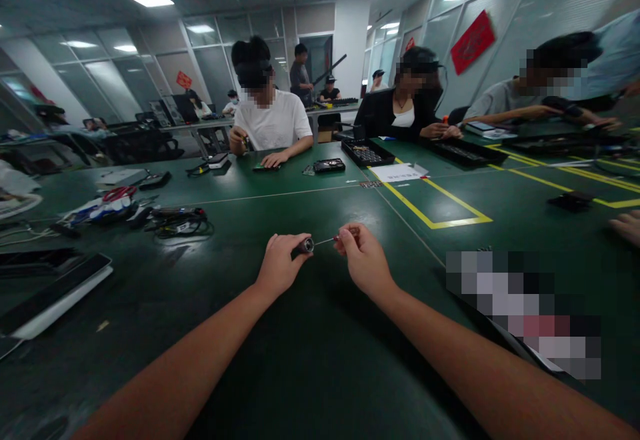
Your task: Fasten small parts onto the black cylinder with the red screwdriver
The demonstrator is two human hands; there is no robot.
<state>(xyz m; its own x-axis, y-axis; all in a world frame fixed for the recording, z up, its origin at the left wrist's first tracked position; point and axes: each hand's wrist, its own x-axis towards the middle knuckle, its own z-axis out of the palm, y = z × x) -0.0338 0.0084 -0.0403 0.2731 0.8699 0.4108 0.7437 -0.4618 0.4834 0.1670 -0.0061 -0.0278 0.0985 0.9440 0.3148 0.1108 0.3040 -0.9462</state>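
Note:
Both my hands are raised over the green table [310, 333], close together at the middle. My left hand [280, 263] is closed around a small dark screwdriver handle [305, 246] with a silvery end. A thin metal bit [326, 241] runs from that end toward my right hand [363, 257]. The right hand's fingers are pinched on the far end of the bit, near its tip [345, 233]. Whether the bit is seated in the handle I cannot tell.
Cables and tools [175, 219] lie at left, a flat black device [50, 290] at the near left edge. Yellow tape [435, 217] marks a box at right. A black tray [367, 153] and a paper [400, 172] lie farther back. Several people sit across the table; another person's hand [627, 227] is at the right edge.

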